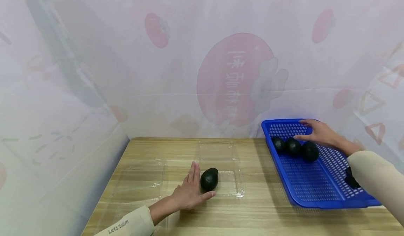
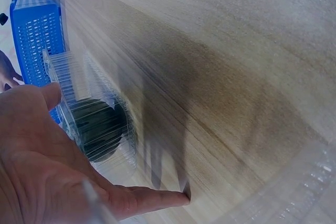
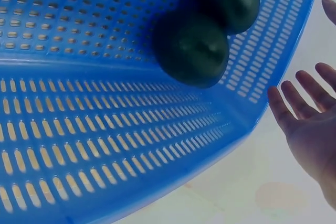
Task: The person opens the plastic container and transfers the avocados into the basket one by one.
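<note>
A dark green avocado (image 1: 209, 180) sits in a clear plastic clamshell container (image 1: 228, 183) whose lid stands open toward the back. My left hand (image 1: 189, 191) lies along the container's left side, fingers extended and thumb at its front edge; in the left wrist view the avocado (image 2: 100, 129) shows through the ribbed wall. On the right, my right hand (image 1: 323, 135) hovers over the far part of a blue plastic basket (image 1: 315, 183), fingers spread and nothing held. Three avocados (image 1: 310, 151) lie in a row in the basket, just below and beside that hand.
Another clear plastic container (image 1: 139, 180) lies on the wooden table (image 1: 262, 201) to the left, partly behind the left forearm. A printed cloth (image 1: 176, 71) hangs behind the table and along both sides. The basket's raised rim (image 3: 283, 85) borders the avocados.
</note>
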Tool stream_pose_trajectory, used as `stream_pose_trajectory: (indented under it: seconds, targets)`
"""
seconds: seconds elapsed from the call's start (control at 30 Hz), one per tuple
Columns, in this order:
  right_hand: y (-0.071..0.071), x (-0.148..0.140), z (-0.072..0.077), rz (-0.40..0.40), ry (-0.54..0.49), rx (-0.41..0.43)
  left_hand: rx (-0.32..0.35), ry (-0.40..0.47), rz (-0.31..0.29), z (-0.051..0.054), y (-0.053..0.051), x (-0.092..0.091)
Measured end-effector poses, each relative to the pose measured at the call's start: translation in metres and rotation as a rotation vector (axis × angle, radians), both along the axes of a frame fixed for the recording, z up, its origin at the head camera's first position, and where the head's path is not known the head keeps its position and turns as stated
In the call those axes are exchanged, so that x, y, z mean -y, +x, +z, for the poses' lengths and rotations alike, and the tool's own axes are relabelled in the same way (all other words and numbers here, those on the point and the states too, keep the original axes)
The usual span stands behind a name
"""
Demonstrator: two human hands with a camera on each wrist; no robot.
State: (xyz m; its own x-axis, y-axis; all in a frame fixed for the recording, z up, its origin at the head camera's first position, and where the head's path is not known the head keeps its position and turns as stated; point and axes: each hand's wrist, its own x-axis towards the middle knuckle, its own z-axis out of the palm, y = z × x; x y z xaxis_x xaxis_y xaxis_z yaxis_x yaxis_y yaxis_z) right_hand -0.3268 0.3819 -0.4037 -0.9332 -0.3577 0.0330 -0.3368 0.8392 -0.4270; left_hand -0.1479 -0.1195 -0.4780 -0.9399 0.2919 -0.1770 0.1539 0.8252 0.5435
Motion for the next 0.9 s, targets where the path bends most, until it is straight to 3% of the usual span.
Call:
stream_pose_trajectory:
  seconds: [0.27,0.83,0.9]
  targets:
    - [0.002,0.023,0.003,0.05,0.003,-0.077,-0.006,-0.025,0.003,0.0,0.002,-0.001]
    - [0.016,0.058,0.002,0.096,-0.005,-0.083,-0.013,-0.009,-0.002,-0.001,0.001,-0.002]
    - [0.018,0.063,0.002,0.111,-0.005,-0.092,-0.029,-0.02,-0.009,-0.008,-0.001,-0.001]
